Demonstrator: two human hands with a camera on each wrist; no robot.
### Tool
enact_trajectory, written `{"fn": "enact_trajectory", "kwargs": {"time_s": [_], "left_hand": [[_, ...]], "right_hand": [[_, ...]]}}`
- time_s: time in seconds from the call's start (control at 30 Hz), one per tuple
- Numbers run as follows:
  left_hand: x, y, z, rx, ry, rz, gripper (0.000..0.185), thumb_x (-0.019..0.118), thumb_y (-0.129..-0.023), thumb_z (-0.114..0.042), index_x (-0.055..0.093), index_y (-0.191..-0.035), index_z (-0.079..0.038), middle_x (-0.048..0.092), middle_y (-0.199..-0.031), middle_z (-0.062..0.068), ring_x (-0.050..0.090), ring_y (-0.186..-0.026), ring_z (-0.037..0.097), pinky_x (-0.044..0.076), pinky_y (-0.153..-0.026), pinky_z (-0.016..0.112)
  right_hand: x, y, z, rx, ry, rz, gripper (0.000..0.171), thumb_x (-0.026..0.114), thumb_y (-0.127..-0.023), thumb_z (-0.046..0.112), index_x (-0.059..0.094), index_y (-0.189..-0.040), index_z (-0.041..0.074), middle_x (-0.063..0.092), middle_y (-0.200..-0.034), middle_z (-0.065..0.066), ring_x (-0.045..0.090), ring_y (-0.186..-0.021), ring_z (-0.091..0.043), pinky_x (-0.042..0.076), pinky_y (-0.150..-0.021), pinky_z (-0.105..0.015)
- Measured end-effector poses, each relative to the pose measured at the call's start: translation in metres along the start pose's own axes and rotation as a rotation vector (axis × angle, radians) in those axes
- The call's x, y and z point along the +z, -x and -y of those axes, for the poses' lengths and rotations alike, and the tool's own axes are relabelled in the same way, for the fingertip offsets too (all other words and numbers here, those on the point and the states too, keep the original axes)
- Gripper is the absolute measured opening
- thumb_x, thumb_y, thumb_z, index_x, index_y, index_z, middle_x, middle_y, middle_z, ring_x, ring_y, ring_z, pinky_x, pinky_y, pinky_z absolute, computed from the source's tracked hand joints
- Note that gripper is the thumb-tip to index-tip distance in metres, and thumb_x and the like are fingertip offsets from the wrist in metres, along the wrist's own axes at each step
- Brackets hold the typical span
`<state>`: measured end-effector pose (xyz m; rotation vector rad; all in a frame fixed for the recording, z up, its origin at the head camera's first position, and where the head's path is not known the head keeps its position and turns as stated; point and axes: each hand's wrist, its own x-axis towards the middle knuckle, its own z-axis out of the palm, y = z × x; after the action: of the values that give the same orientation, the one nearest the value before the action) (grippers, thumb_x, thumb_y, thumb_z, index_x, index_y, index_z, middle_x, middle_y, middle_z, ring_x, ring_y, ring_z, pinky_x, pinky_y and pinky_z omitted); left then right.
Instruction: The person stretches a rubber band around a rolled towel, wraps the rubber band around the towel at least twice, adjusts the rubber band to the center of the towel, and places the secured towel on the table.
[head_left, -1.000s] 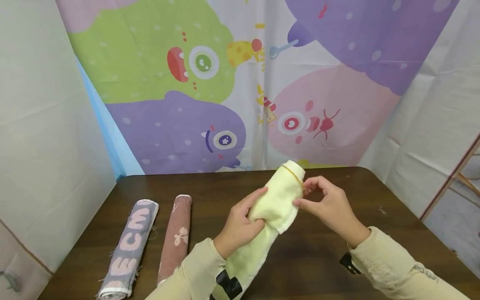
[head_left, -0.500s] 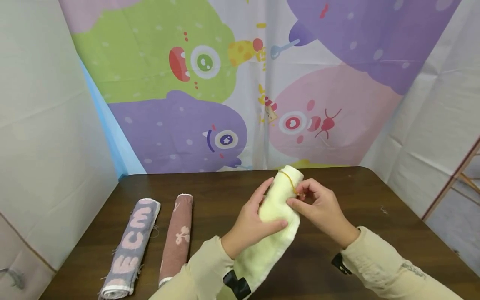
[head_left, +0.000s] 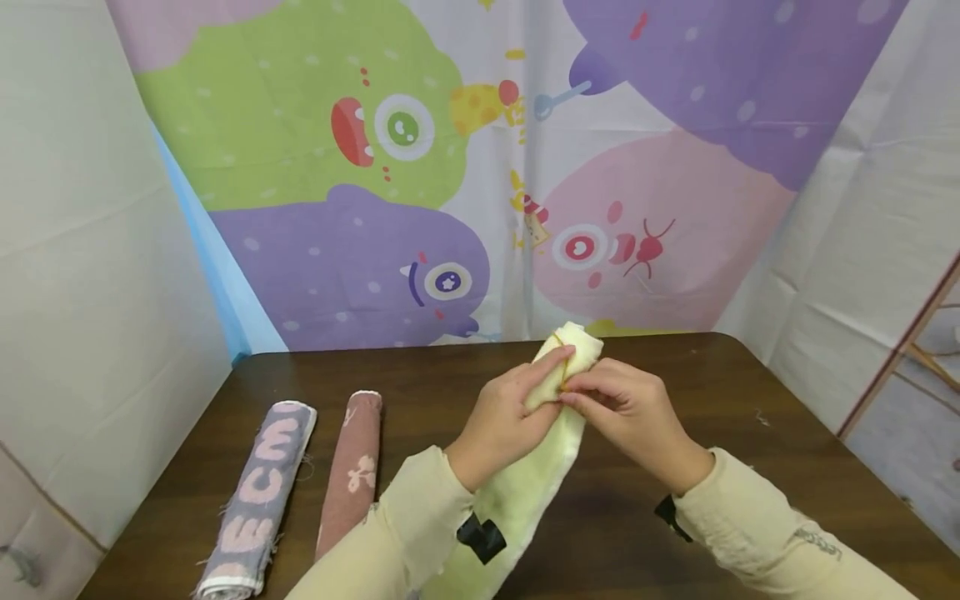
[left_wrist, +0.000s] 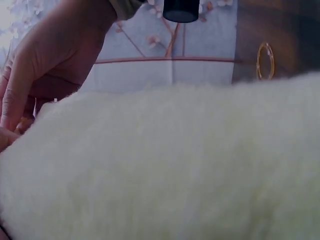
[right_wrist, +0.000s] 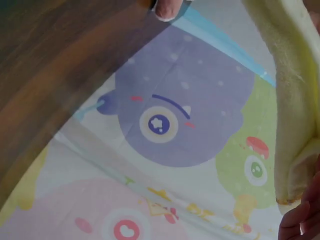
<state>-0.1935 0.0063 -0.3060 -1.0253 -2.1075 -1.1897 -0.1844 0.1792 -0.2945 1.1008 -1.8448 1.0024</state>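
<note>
Both hands: left hand [head_left: 504, 421], right hand [head_left: 621, 413] pinch rolled yellow towel [head_left: 558, 371] top.

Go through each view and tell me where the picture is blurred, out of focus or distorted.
Head view: sharp and evenly lit, with both hands on the pale yellow rolled towel and a soft shadow on the dark wooden table. Left wrist view: the towel fills the frame as a soft out-of-focus mass. Right wrist view: tilted, with the table edge smeared and the cartoon monster backdrop fairly clear.

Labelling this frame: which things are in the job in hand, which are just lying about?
In hand:
- yellow towel roll, gripped by left hand
- rubber band, pinched by right hand

Lying about:
- grey lettered towel roll
- brown-pink towel roll
- cartoon backdrop
</note>
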Motion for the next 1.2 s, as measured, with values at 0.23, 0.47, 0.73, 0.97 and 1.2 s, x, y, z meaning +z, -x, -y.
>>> {"fn": "enact_trajectory", "kwargs": {"time_s": [0.23,0.47,0.73,0.97,1.2], "left_hand": [[-0.005,0.004,0.002,0.174,-0.126,0.086,0.042,0.065,-0.085,-0.002,0.060,-0.126,-0.009,0.064,-0.104,0.016,0.061,-0.081,0.025,0.052,-0.068,0.032],[-0.006,0.009,0.007,0.108,-0.033,0.022,0.035,0.067,-0.079,0.000,0.052,-0.111,-0.003,0.064,-0.097,0.012,0.060,-0.081,0.022,0.051,-0.072,0.031],[-0.006,0.013,0.012,0.119,0.053,-0.080,0.029,0.067,-0.079,0.003,0.048,-0.100,-0.004,0.061,-0.085,0.013,0.056,-0.071,0.024,0.049,-0.061,0.030],[-0.007,0.017,0.018,0.114,0.345,-0.128,0.032,0.062,-0.077,0.016,0.045,-0.099,-0.002,0.059,-0.084,0.023,0.057,-0.070,0.019,0.051,-0.057,0.031],[-0.007,0.018,0.018,0.116,0.580,-0.136,0.034,0.054,-0.077,0.021,0.040,-0.100,0.001,0.049,-0.090,0.031,0.054,-0.080,0.008,0.052,-0.060,0.030]], "right_hand": [[-0.003,0.000,0.001,-0.136,0.237,0.035,0.040,0.055,-0.095,0.035,0.073,-0.079,0.002,0.063,-0.072,-0.002,0.049,-0.059,-0.011,0.041,-0.054,-0.021],[-0.006,-0.004,0.002,-0.112,0.229,0.066,0.038,0.054,-0.096,0.035,0.072,-0.086,0.003,0.060,-0.070,0.003,0.046,-0.059,-0.009,0.037,-0.056,-0.018],[-0.013,0.001,-0.007,0.160,0.188,0.138,0.017,0.073,-0.085,0.023,0.070,-0.080,0.007,0.066,-0.082,0.001,0.055,-0.080,-0.014,0.042,-0.072,-0.029],[-0.008,0.011,-0.008,0.653,-0.459,0.236,0.005,0.059,-0.091,0.000,0.064,-0.090,0.003,0.061,-0.086,0.007,0.055,-0.081,-0.005,0.047,-0.071,-0.021],[0.010,0.021,-0.004,0.633,-0.780,0.198,0.019,0.045,-0.099,0.008,0.056,-0.114,0.004,0.063,-0.105,0.007,0.057,-0.099,-0.007,0.045,-0.088,-0.022]]}}
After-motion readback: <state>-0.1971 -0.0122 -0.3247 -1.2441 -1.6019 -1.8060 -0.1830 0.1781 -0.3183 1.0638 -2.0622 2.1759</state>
